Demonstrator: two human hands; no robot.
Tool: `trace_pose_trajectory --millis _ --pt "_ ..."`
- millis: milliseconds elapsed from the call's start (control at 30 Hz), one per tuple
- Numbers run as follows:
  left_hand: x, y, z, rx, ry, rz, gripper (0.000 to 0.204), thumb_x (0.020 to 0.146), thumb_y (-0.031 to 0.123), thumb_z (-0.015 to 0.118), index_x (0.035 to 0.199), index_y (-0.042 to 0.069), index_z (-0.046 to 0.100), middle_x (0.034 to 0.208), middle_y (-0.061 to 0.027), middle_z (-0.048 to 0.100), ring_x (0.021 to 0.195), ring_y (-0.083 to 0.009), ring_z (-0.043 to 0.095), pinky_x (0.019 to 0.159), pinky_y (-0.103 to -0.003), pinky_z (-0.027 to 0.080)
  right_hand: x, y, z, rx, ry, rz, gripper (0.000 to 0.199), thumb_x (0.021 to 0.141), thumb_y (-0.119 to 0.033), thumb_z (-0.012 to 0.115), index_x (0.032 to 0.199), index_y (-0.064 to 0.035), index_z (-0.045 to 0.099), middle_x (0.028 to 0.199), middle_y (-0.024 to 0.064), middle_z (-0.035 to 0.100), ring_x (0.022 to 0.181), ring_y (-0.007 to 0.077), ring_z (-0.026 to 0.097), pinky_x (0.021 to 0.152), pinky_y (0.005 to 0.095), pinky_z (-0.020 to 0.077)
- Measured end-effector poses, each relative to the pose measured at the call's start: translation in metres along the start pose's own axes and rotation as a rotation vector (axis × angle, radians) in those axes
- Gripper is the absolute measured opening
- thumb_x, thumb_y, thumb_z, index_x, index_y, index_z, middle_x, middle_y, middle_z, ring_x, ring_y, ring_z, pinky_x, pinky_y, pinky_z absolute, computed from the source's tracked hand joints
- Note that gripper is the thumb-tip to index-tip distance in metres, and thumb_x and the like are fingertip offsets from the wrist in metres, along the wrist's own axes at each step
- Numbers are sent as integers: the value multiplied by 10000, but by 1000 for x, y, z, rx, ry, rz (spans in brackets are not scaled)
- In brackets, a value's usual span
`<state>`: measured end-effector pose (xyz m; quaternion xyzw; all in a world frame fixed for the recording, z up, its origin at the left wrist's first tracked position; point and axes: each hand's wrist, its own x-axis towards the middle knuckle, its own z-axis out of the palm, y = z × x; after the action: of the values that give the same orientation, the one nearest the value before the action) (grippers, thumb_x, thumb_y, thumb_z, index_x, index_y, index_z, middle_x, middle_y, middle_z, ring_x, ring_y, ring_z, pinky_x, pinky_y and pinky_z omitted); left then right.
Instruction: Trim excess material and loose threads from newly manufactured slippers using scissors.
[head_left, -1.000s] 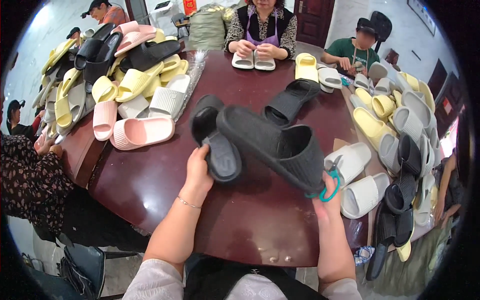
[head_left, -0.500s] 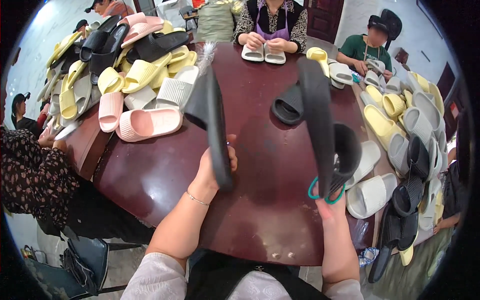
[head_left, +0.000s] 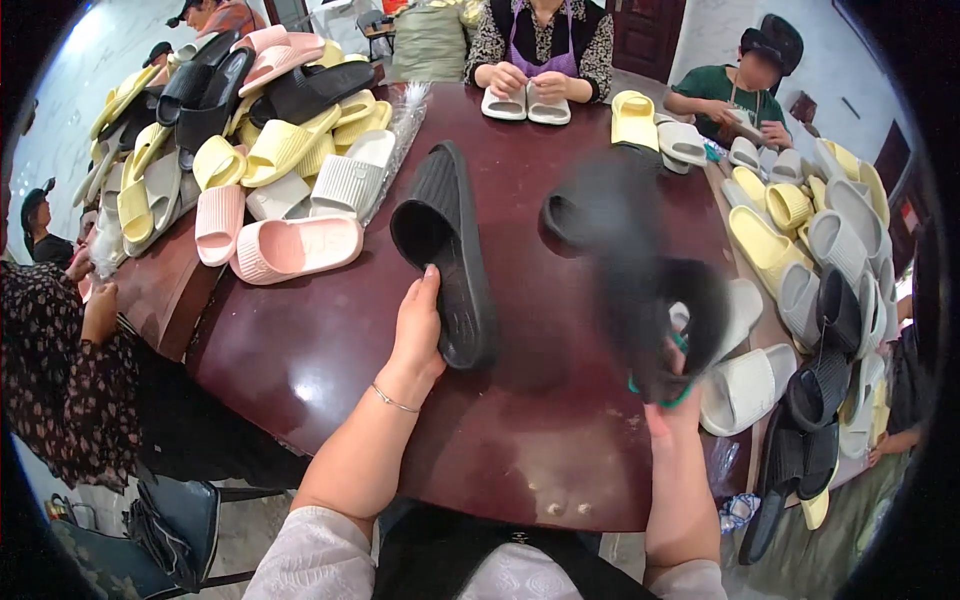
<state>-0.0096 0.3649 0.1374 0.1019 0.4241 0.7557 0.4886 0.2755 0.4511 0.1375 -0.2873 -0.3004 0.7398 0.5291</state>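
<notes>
Dark reddish-brown and glossy, the round worktop [head_left: 330,350] fills the middle of the view, with several people seated around its far and left edges.

The person's left hand [head_left: 418,335] reaches in from the near edge and holds a black slipper [head_left: 450,250] by its near end, fingers curled along the left side of the sole. That slipper lies lengthwise toward the far edge, tipped on its side so the ribbed sole faces right and the dark opening faces left, near the worktop's centre.

The right hand [head_left: 672,405] grips a second black slipper [head_left: 640,290], raised above the right half of the worktop and heavily blurred; a green tool [head_left: 660,390] shows at the fingers. Both grips are closed on their slippers. The two black slippers are apart.

A pile of slippers [head_left: 240,140] in yellow, pink, white, grey and black covers the far left edge, with a pink slipper [head_left: 295,248] at its near side. More slippers [head_left: 810,250] crowd the right edge, among them a white slipper [head_left: 750,385] just right of the right hand. At the far edge, another person's hands rest on a pair of white slippers [head_left: 526,104].
</notes>
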Motion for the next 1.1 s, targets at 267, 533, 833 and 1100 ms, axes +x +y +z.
trace_pose_trajectory --millis 267,533,833,1100 --pt "-7 -4 10 157 160 326 296 895 122 472 1154 7 387 1078 -97 529 970 -172 525 856 -302 437 5 6 -6 -238 70 -147 356 860 -103 553 1189 -4 458 1075 73 541 1004 172 525 903 312 404" --pt "-8 -7 10 185 101 471 559 839 6 517 1309 26 214 1208 -106 431 1085 -179 455 932 -303 393 -11 5 23 -174 14 -35 347 852 -187 563 1131 4 484 994 88 576 838 171 569 728 304 469" --pt "-2 -11 6 134 -63 520 656 872 -40 446 1404 159 117 1312 -114 371 1153 -241 454 947 -367 427 -33 -3 32 -206 -296 297 309 820 -231 545 1051 -26 535 846 105 635 631 191 607 453 283 436" --pt "-10 -10 10 58 -274 347 749 889 6 499 1417 166 -8 1376 -98 282 1242 -222 350 1028 -369 342 -41 7 37 -212 -331 376 319 812 -231 568 1014 14 537 826 142 636 633 223 627 526 318 491"
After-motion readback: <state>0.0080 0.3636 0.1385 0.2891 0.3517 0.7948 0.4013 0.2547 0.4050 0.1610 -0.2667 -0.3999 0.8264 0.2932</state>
